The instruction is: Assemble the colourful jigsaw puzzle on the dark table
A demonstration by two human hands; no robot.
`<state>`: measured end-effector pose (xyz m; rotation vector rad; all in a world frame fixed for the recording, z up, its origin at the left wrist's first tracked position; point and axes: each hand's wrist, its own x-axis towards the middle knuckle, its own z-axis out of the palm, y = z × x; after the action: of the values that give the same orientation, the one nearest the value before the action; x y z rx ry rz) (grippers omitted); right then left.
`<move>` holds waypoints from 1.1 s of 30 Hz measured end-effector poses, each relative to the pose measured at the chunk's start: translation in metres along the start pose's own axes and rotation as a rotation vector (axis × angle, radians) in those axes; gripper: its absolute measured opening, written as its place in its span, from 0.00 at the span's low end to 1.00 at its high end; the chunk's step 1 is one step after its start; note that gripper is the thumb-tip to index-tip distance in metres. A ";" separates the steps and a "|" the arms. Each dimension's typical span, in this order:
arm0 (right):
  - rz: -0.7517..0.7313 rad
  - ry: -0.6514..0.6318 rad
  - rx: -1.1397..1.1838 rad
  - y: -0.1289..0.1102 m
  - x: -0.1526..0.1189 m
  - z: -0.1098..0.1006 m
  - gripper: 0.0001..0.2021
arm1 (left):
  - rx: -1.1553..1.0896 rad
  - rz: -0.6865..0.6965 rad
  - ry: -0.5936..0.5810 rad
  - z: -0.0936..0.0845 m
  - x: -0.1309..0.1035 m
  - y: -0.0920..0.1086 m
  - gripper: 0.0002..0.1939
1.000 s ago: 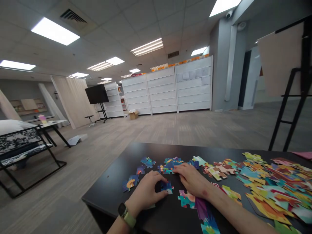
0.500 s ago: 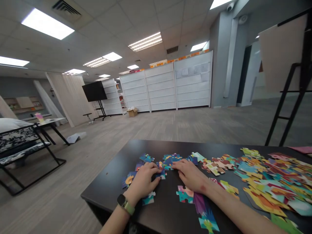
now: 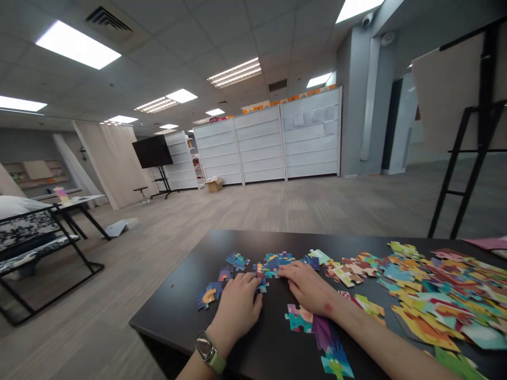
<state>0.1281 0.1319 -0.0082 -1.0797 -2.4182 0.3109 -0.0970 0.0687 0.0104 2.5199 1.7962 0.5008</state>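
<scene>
Jigsaw pieces lie on a dark table. A joined blue and teal puzzle section [image 3: 277,259] sits between my hands. My left hand [image 3: 240,302] lies palm down at its lower left, fingers stretched and thumb apart, fingertips by a small blue-teal puzzle piece [image 3: 262,285]. My right hand [image 3: 308,286] rests its fingertips on the section's right edge, fingers extended; its palm side is hidden. Left of my left hand are a blue piece with an orange shape [image 3: 209,296] and a blue-green piece [image 3: 237,260]. Below my right hand lie a pink-teal piece [image 3: 298,319] and a purple-blue strip [image 3: 335,351].
A large heap of loose puzzle pieces [image 3: 447,290] covers the table's right side. Joined brown and cream pieces [image 3: 354,269] lie between heap and right hand. The black table [image 3: 174,301] ends at the left. An easel [image 3: 463,153] stands beyond, at right.
My left hand has slid slightly down and toward me, baring more of the pieces at its left. My right hand stays at the section's right edge. The view has shifted slightly.
</scene>
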 end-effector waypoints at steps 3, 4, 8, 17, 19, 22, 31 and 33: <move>0.000 0.001 0.000 -0.002 0.000 -0.002 0.22 | -0.011 -0.015 0.018 0.002 0.001 -0.003 0.15; -0.002 0.004 -0.001 -0.003 0.000 -0.003 0.22 | -0.013 -0.016 0.021 0.002 0.001 -0.004 0.15; -0.020 0.016 -0.002 -0.004 0.000 -0.006 0.20 | -0.039 0.014 0.016 0.003 0.000 -0.007 0.15; -0.029 0.053 0.073 0.001 0.001 0.002 0.19 | -0.018 0.004 0.002 -0.001 -0.005 0.002 0.14; 0.021 0.130 0.136 0.003 0.003 -0.008 0.21 | 0.029 -0.014 0.001 -0.002 -0.002 0.007 0.13; 0.140 0.251 0.170 0.004 0.003 -0.039 0.20 | 0.084 -0.040 -0.006 -0.002 0.001 0.013 0.13; 0.186 -0.163 0.031 -0.017 -0.047 -0.066 0.18 | 0.022 -0.041 0.009 -0.004 -0.005 -0.003 0.07; 0.196 -0.223 0.011 -0.022 -0.051 -0.057 0.29 | -0.020 -0.033 0.012 -0.007 -0.009 -0.008 0.06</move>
<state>0.1721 0.0797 0.0331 -1.3438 -2.5009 0.5339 -0.1091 0.0624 0.0129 2.4753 1.8240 0.5318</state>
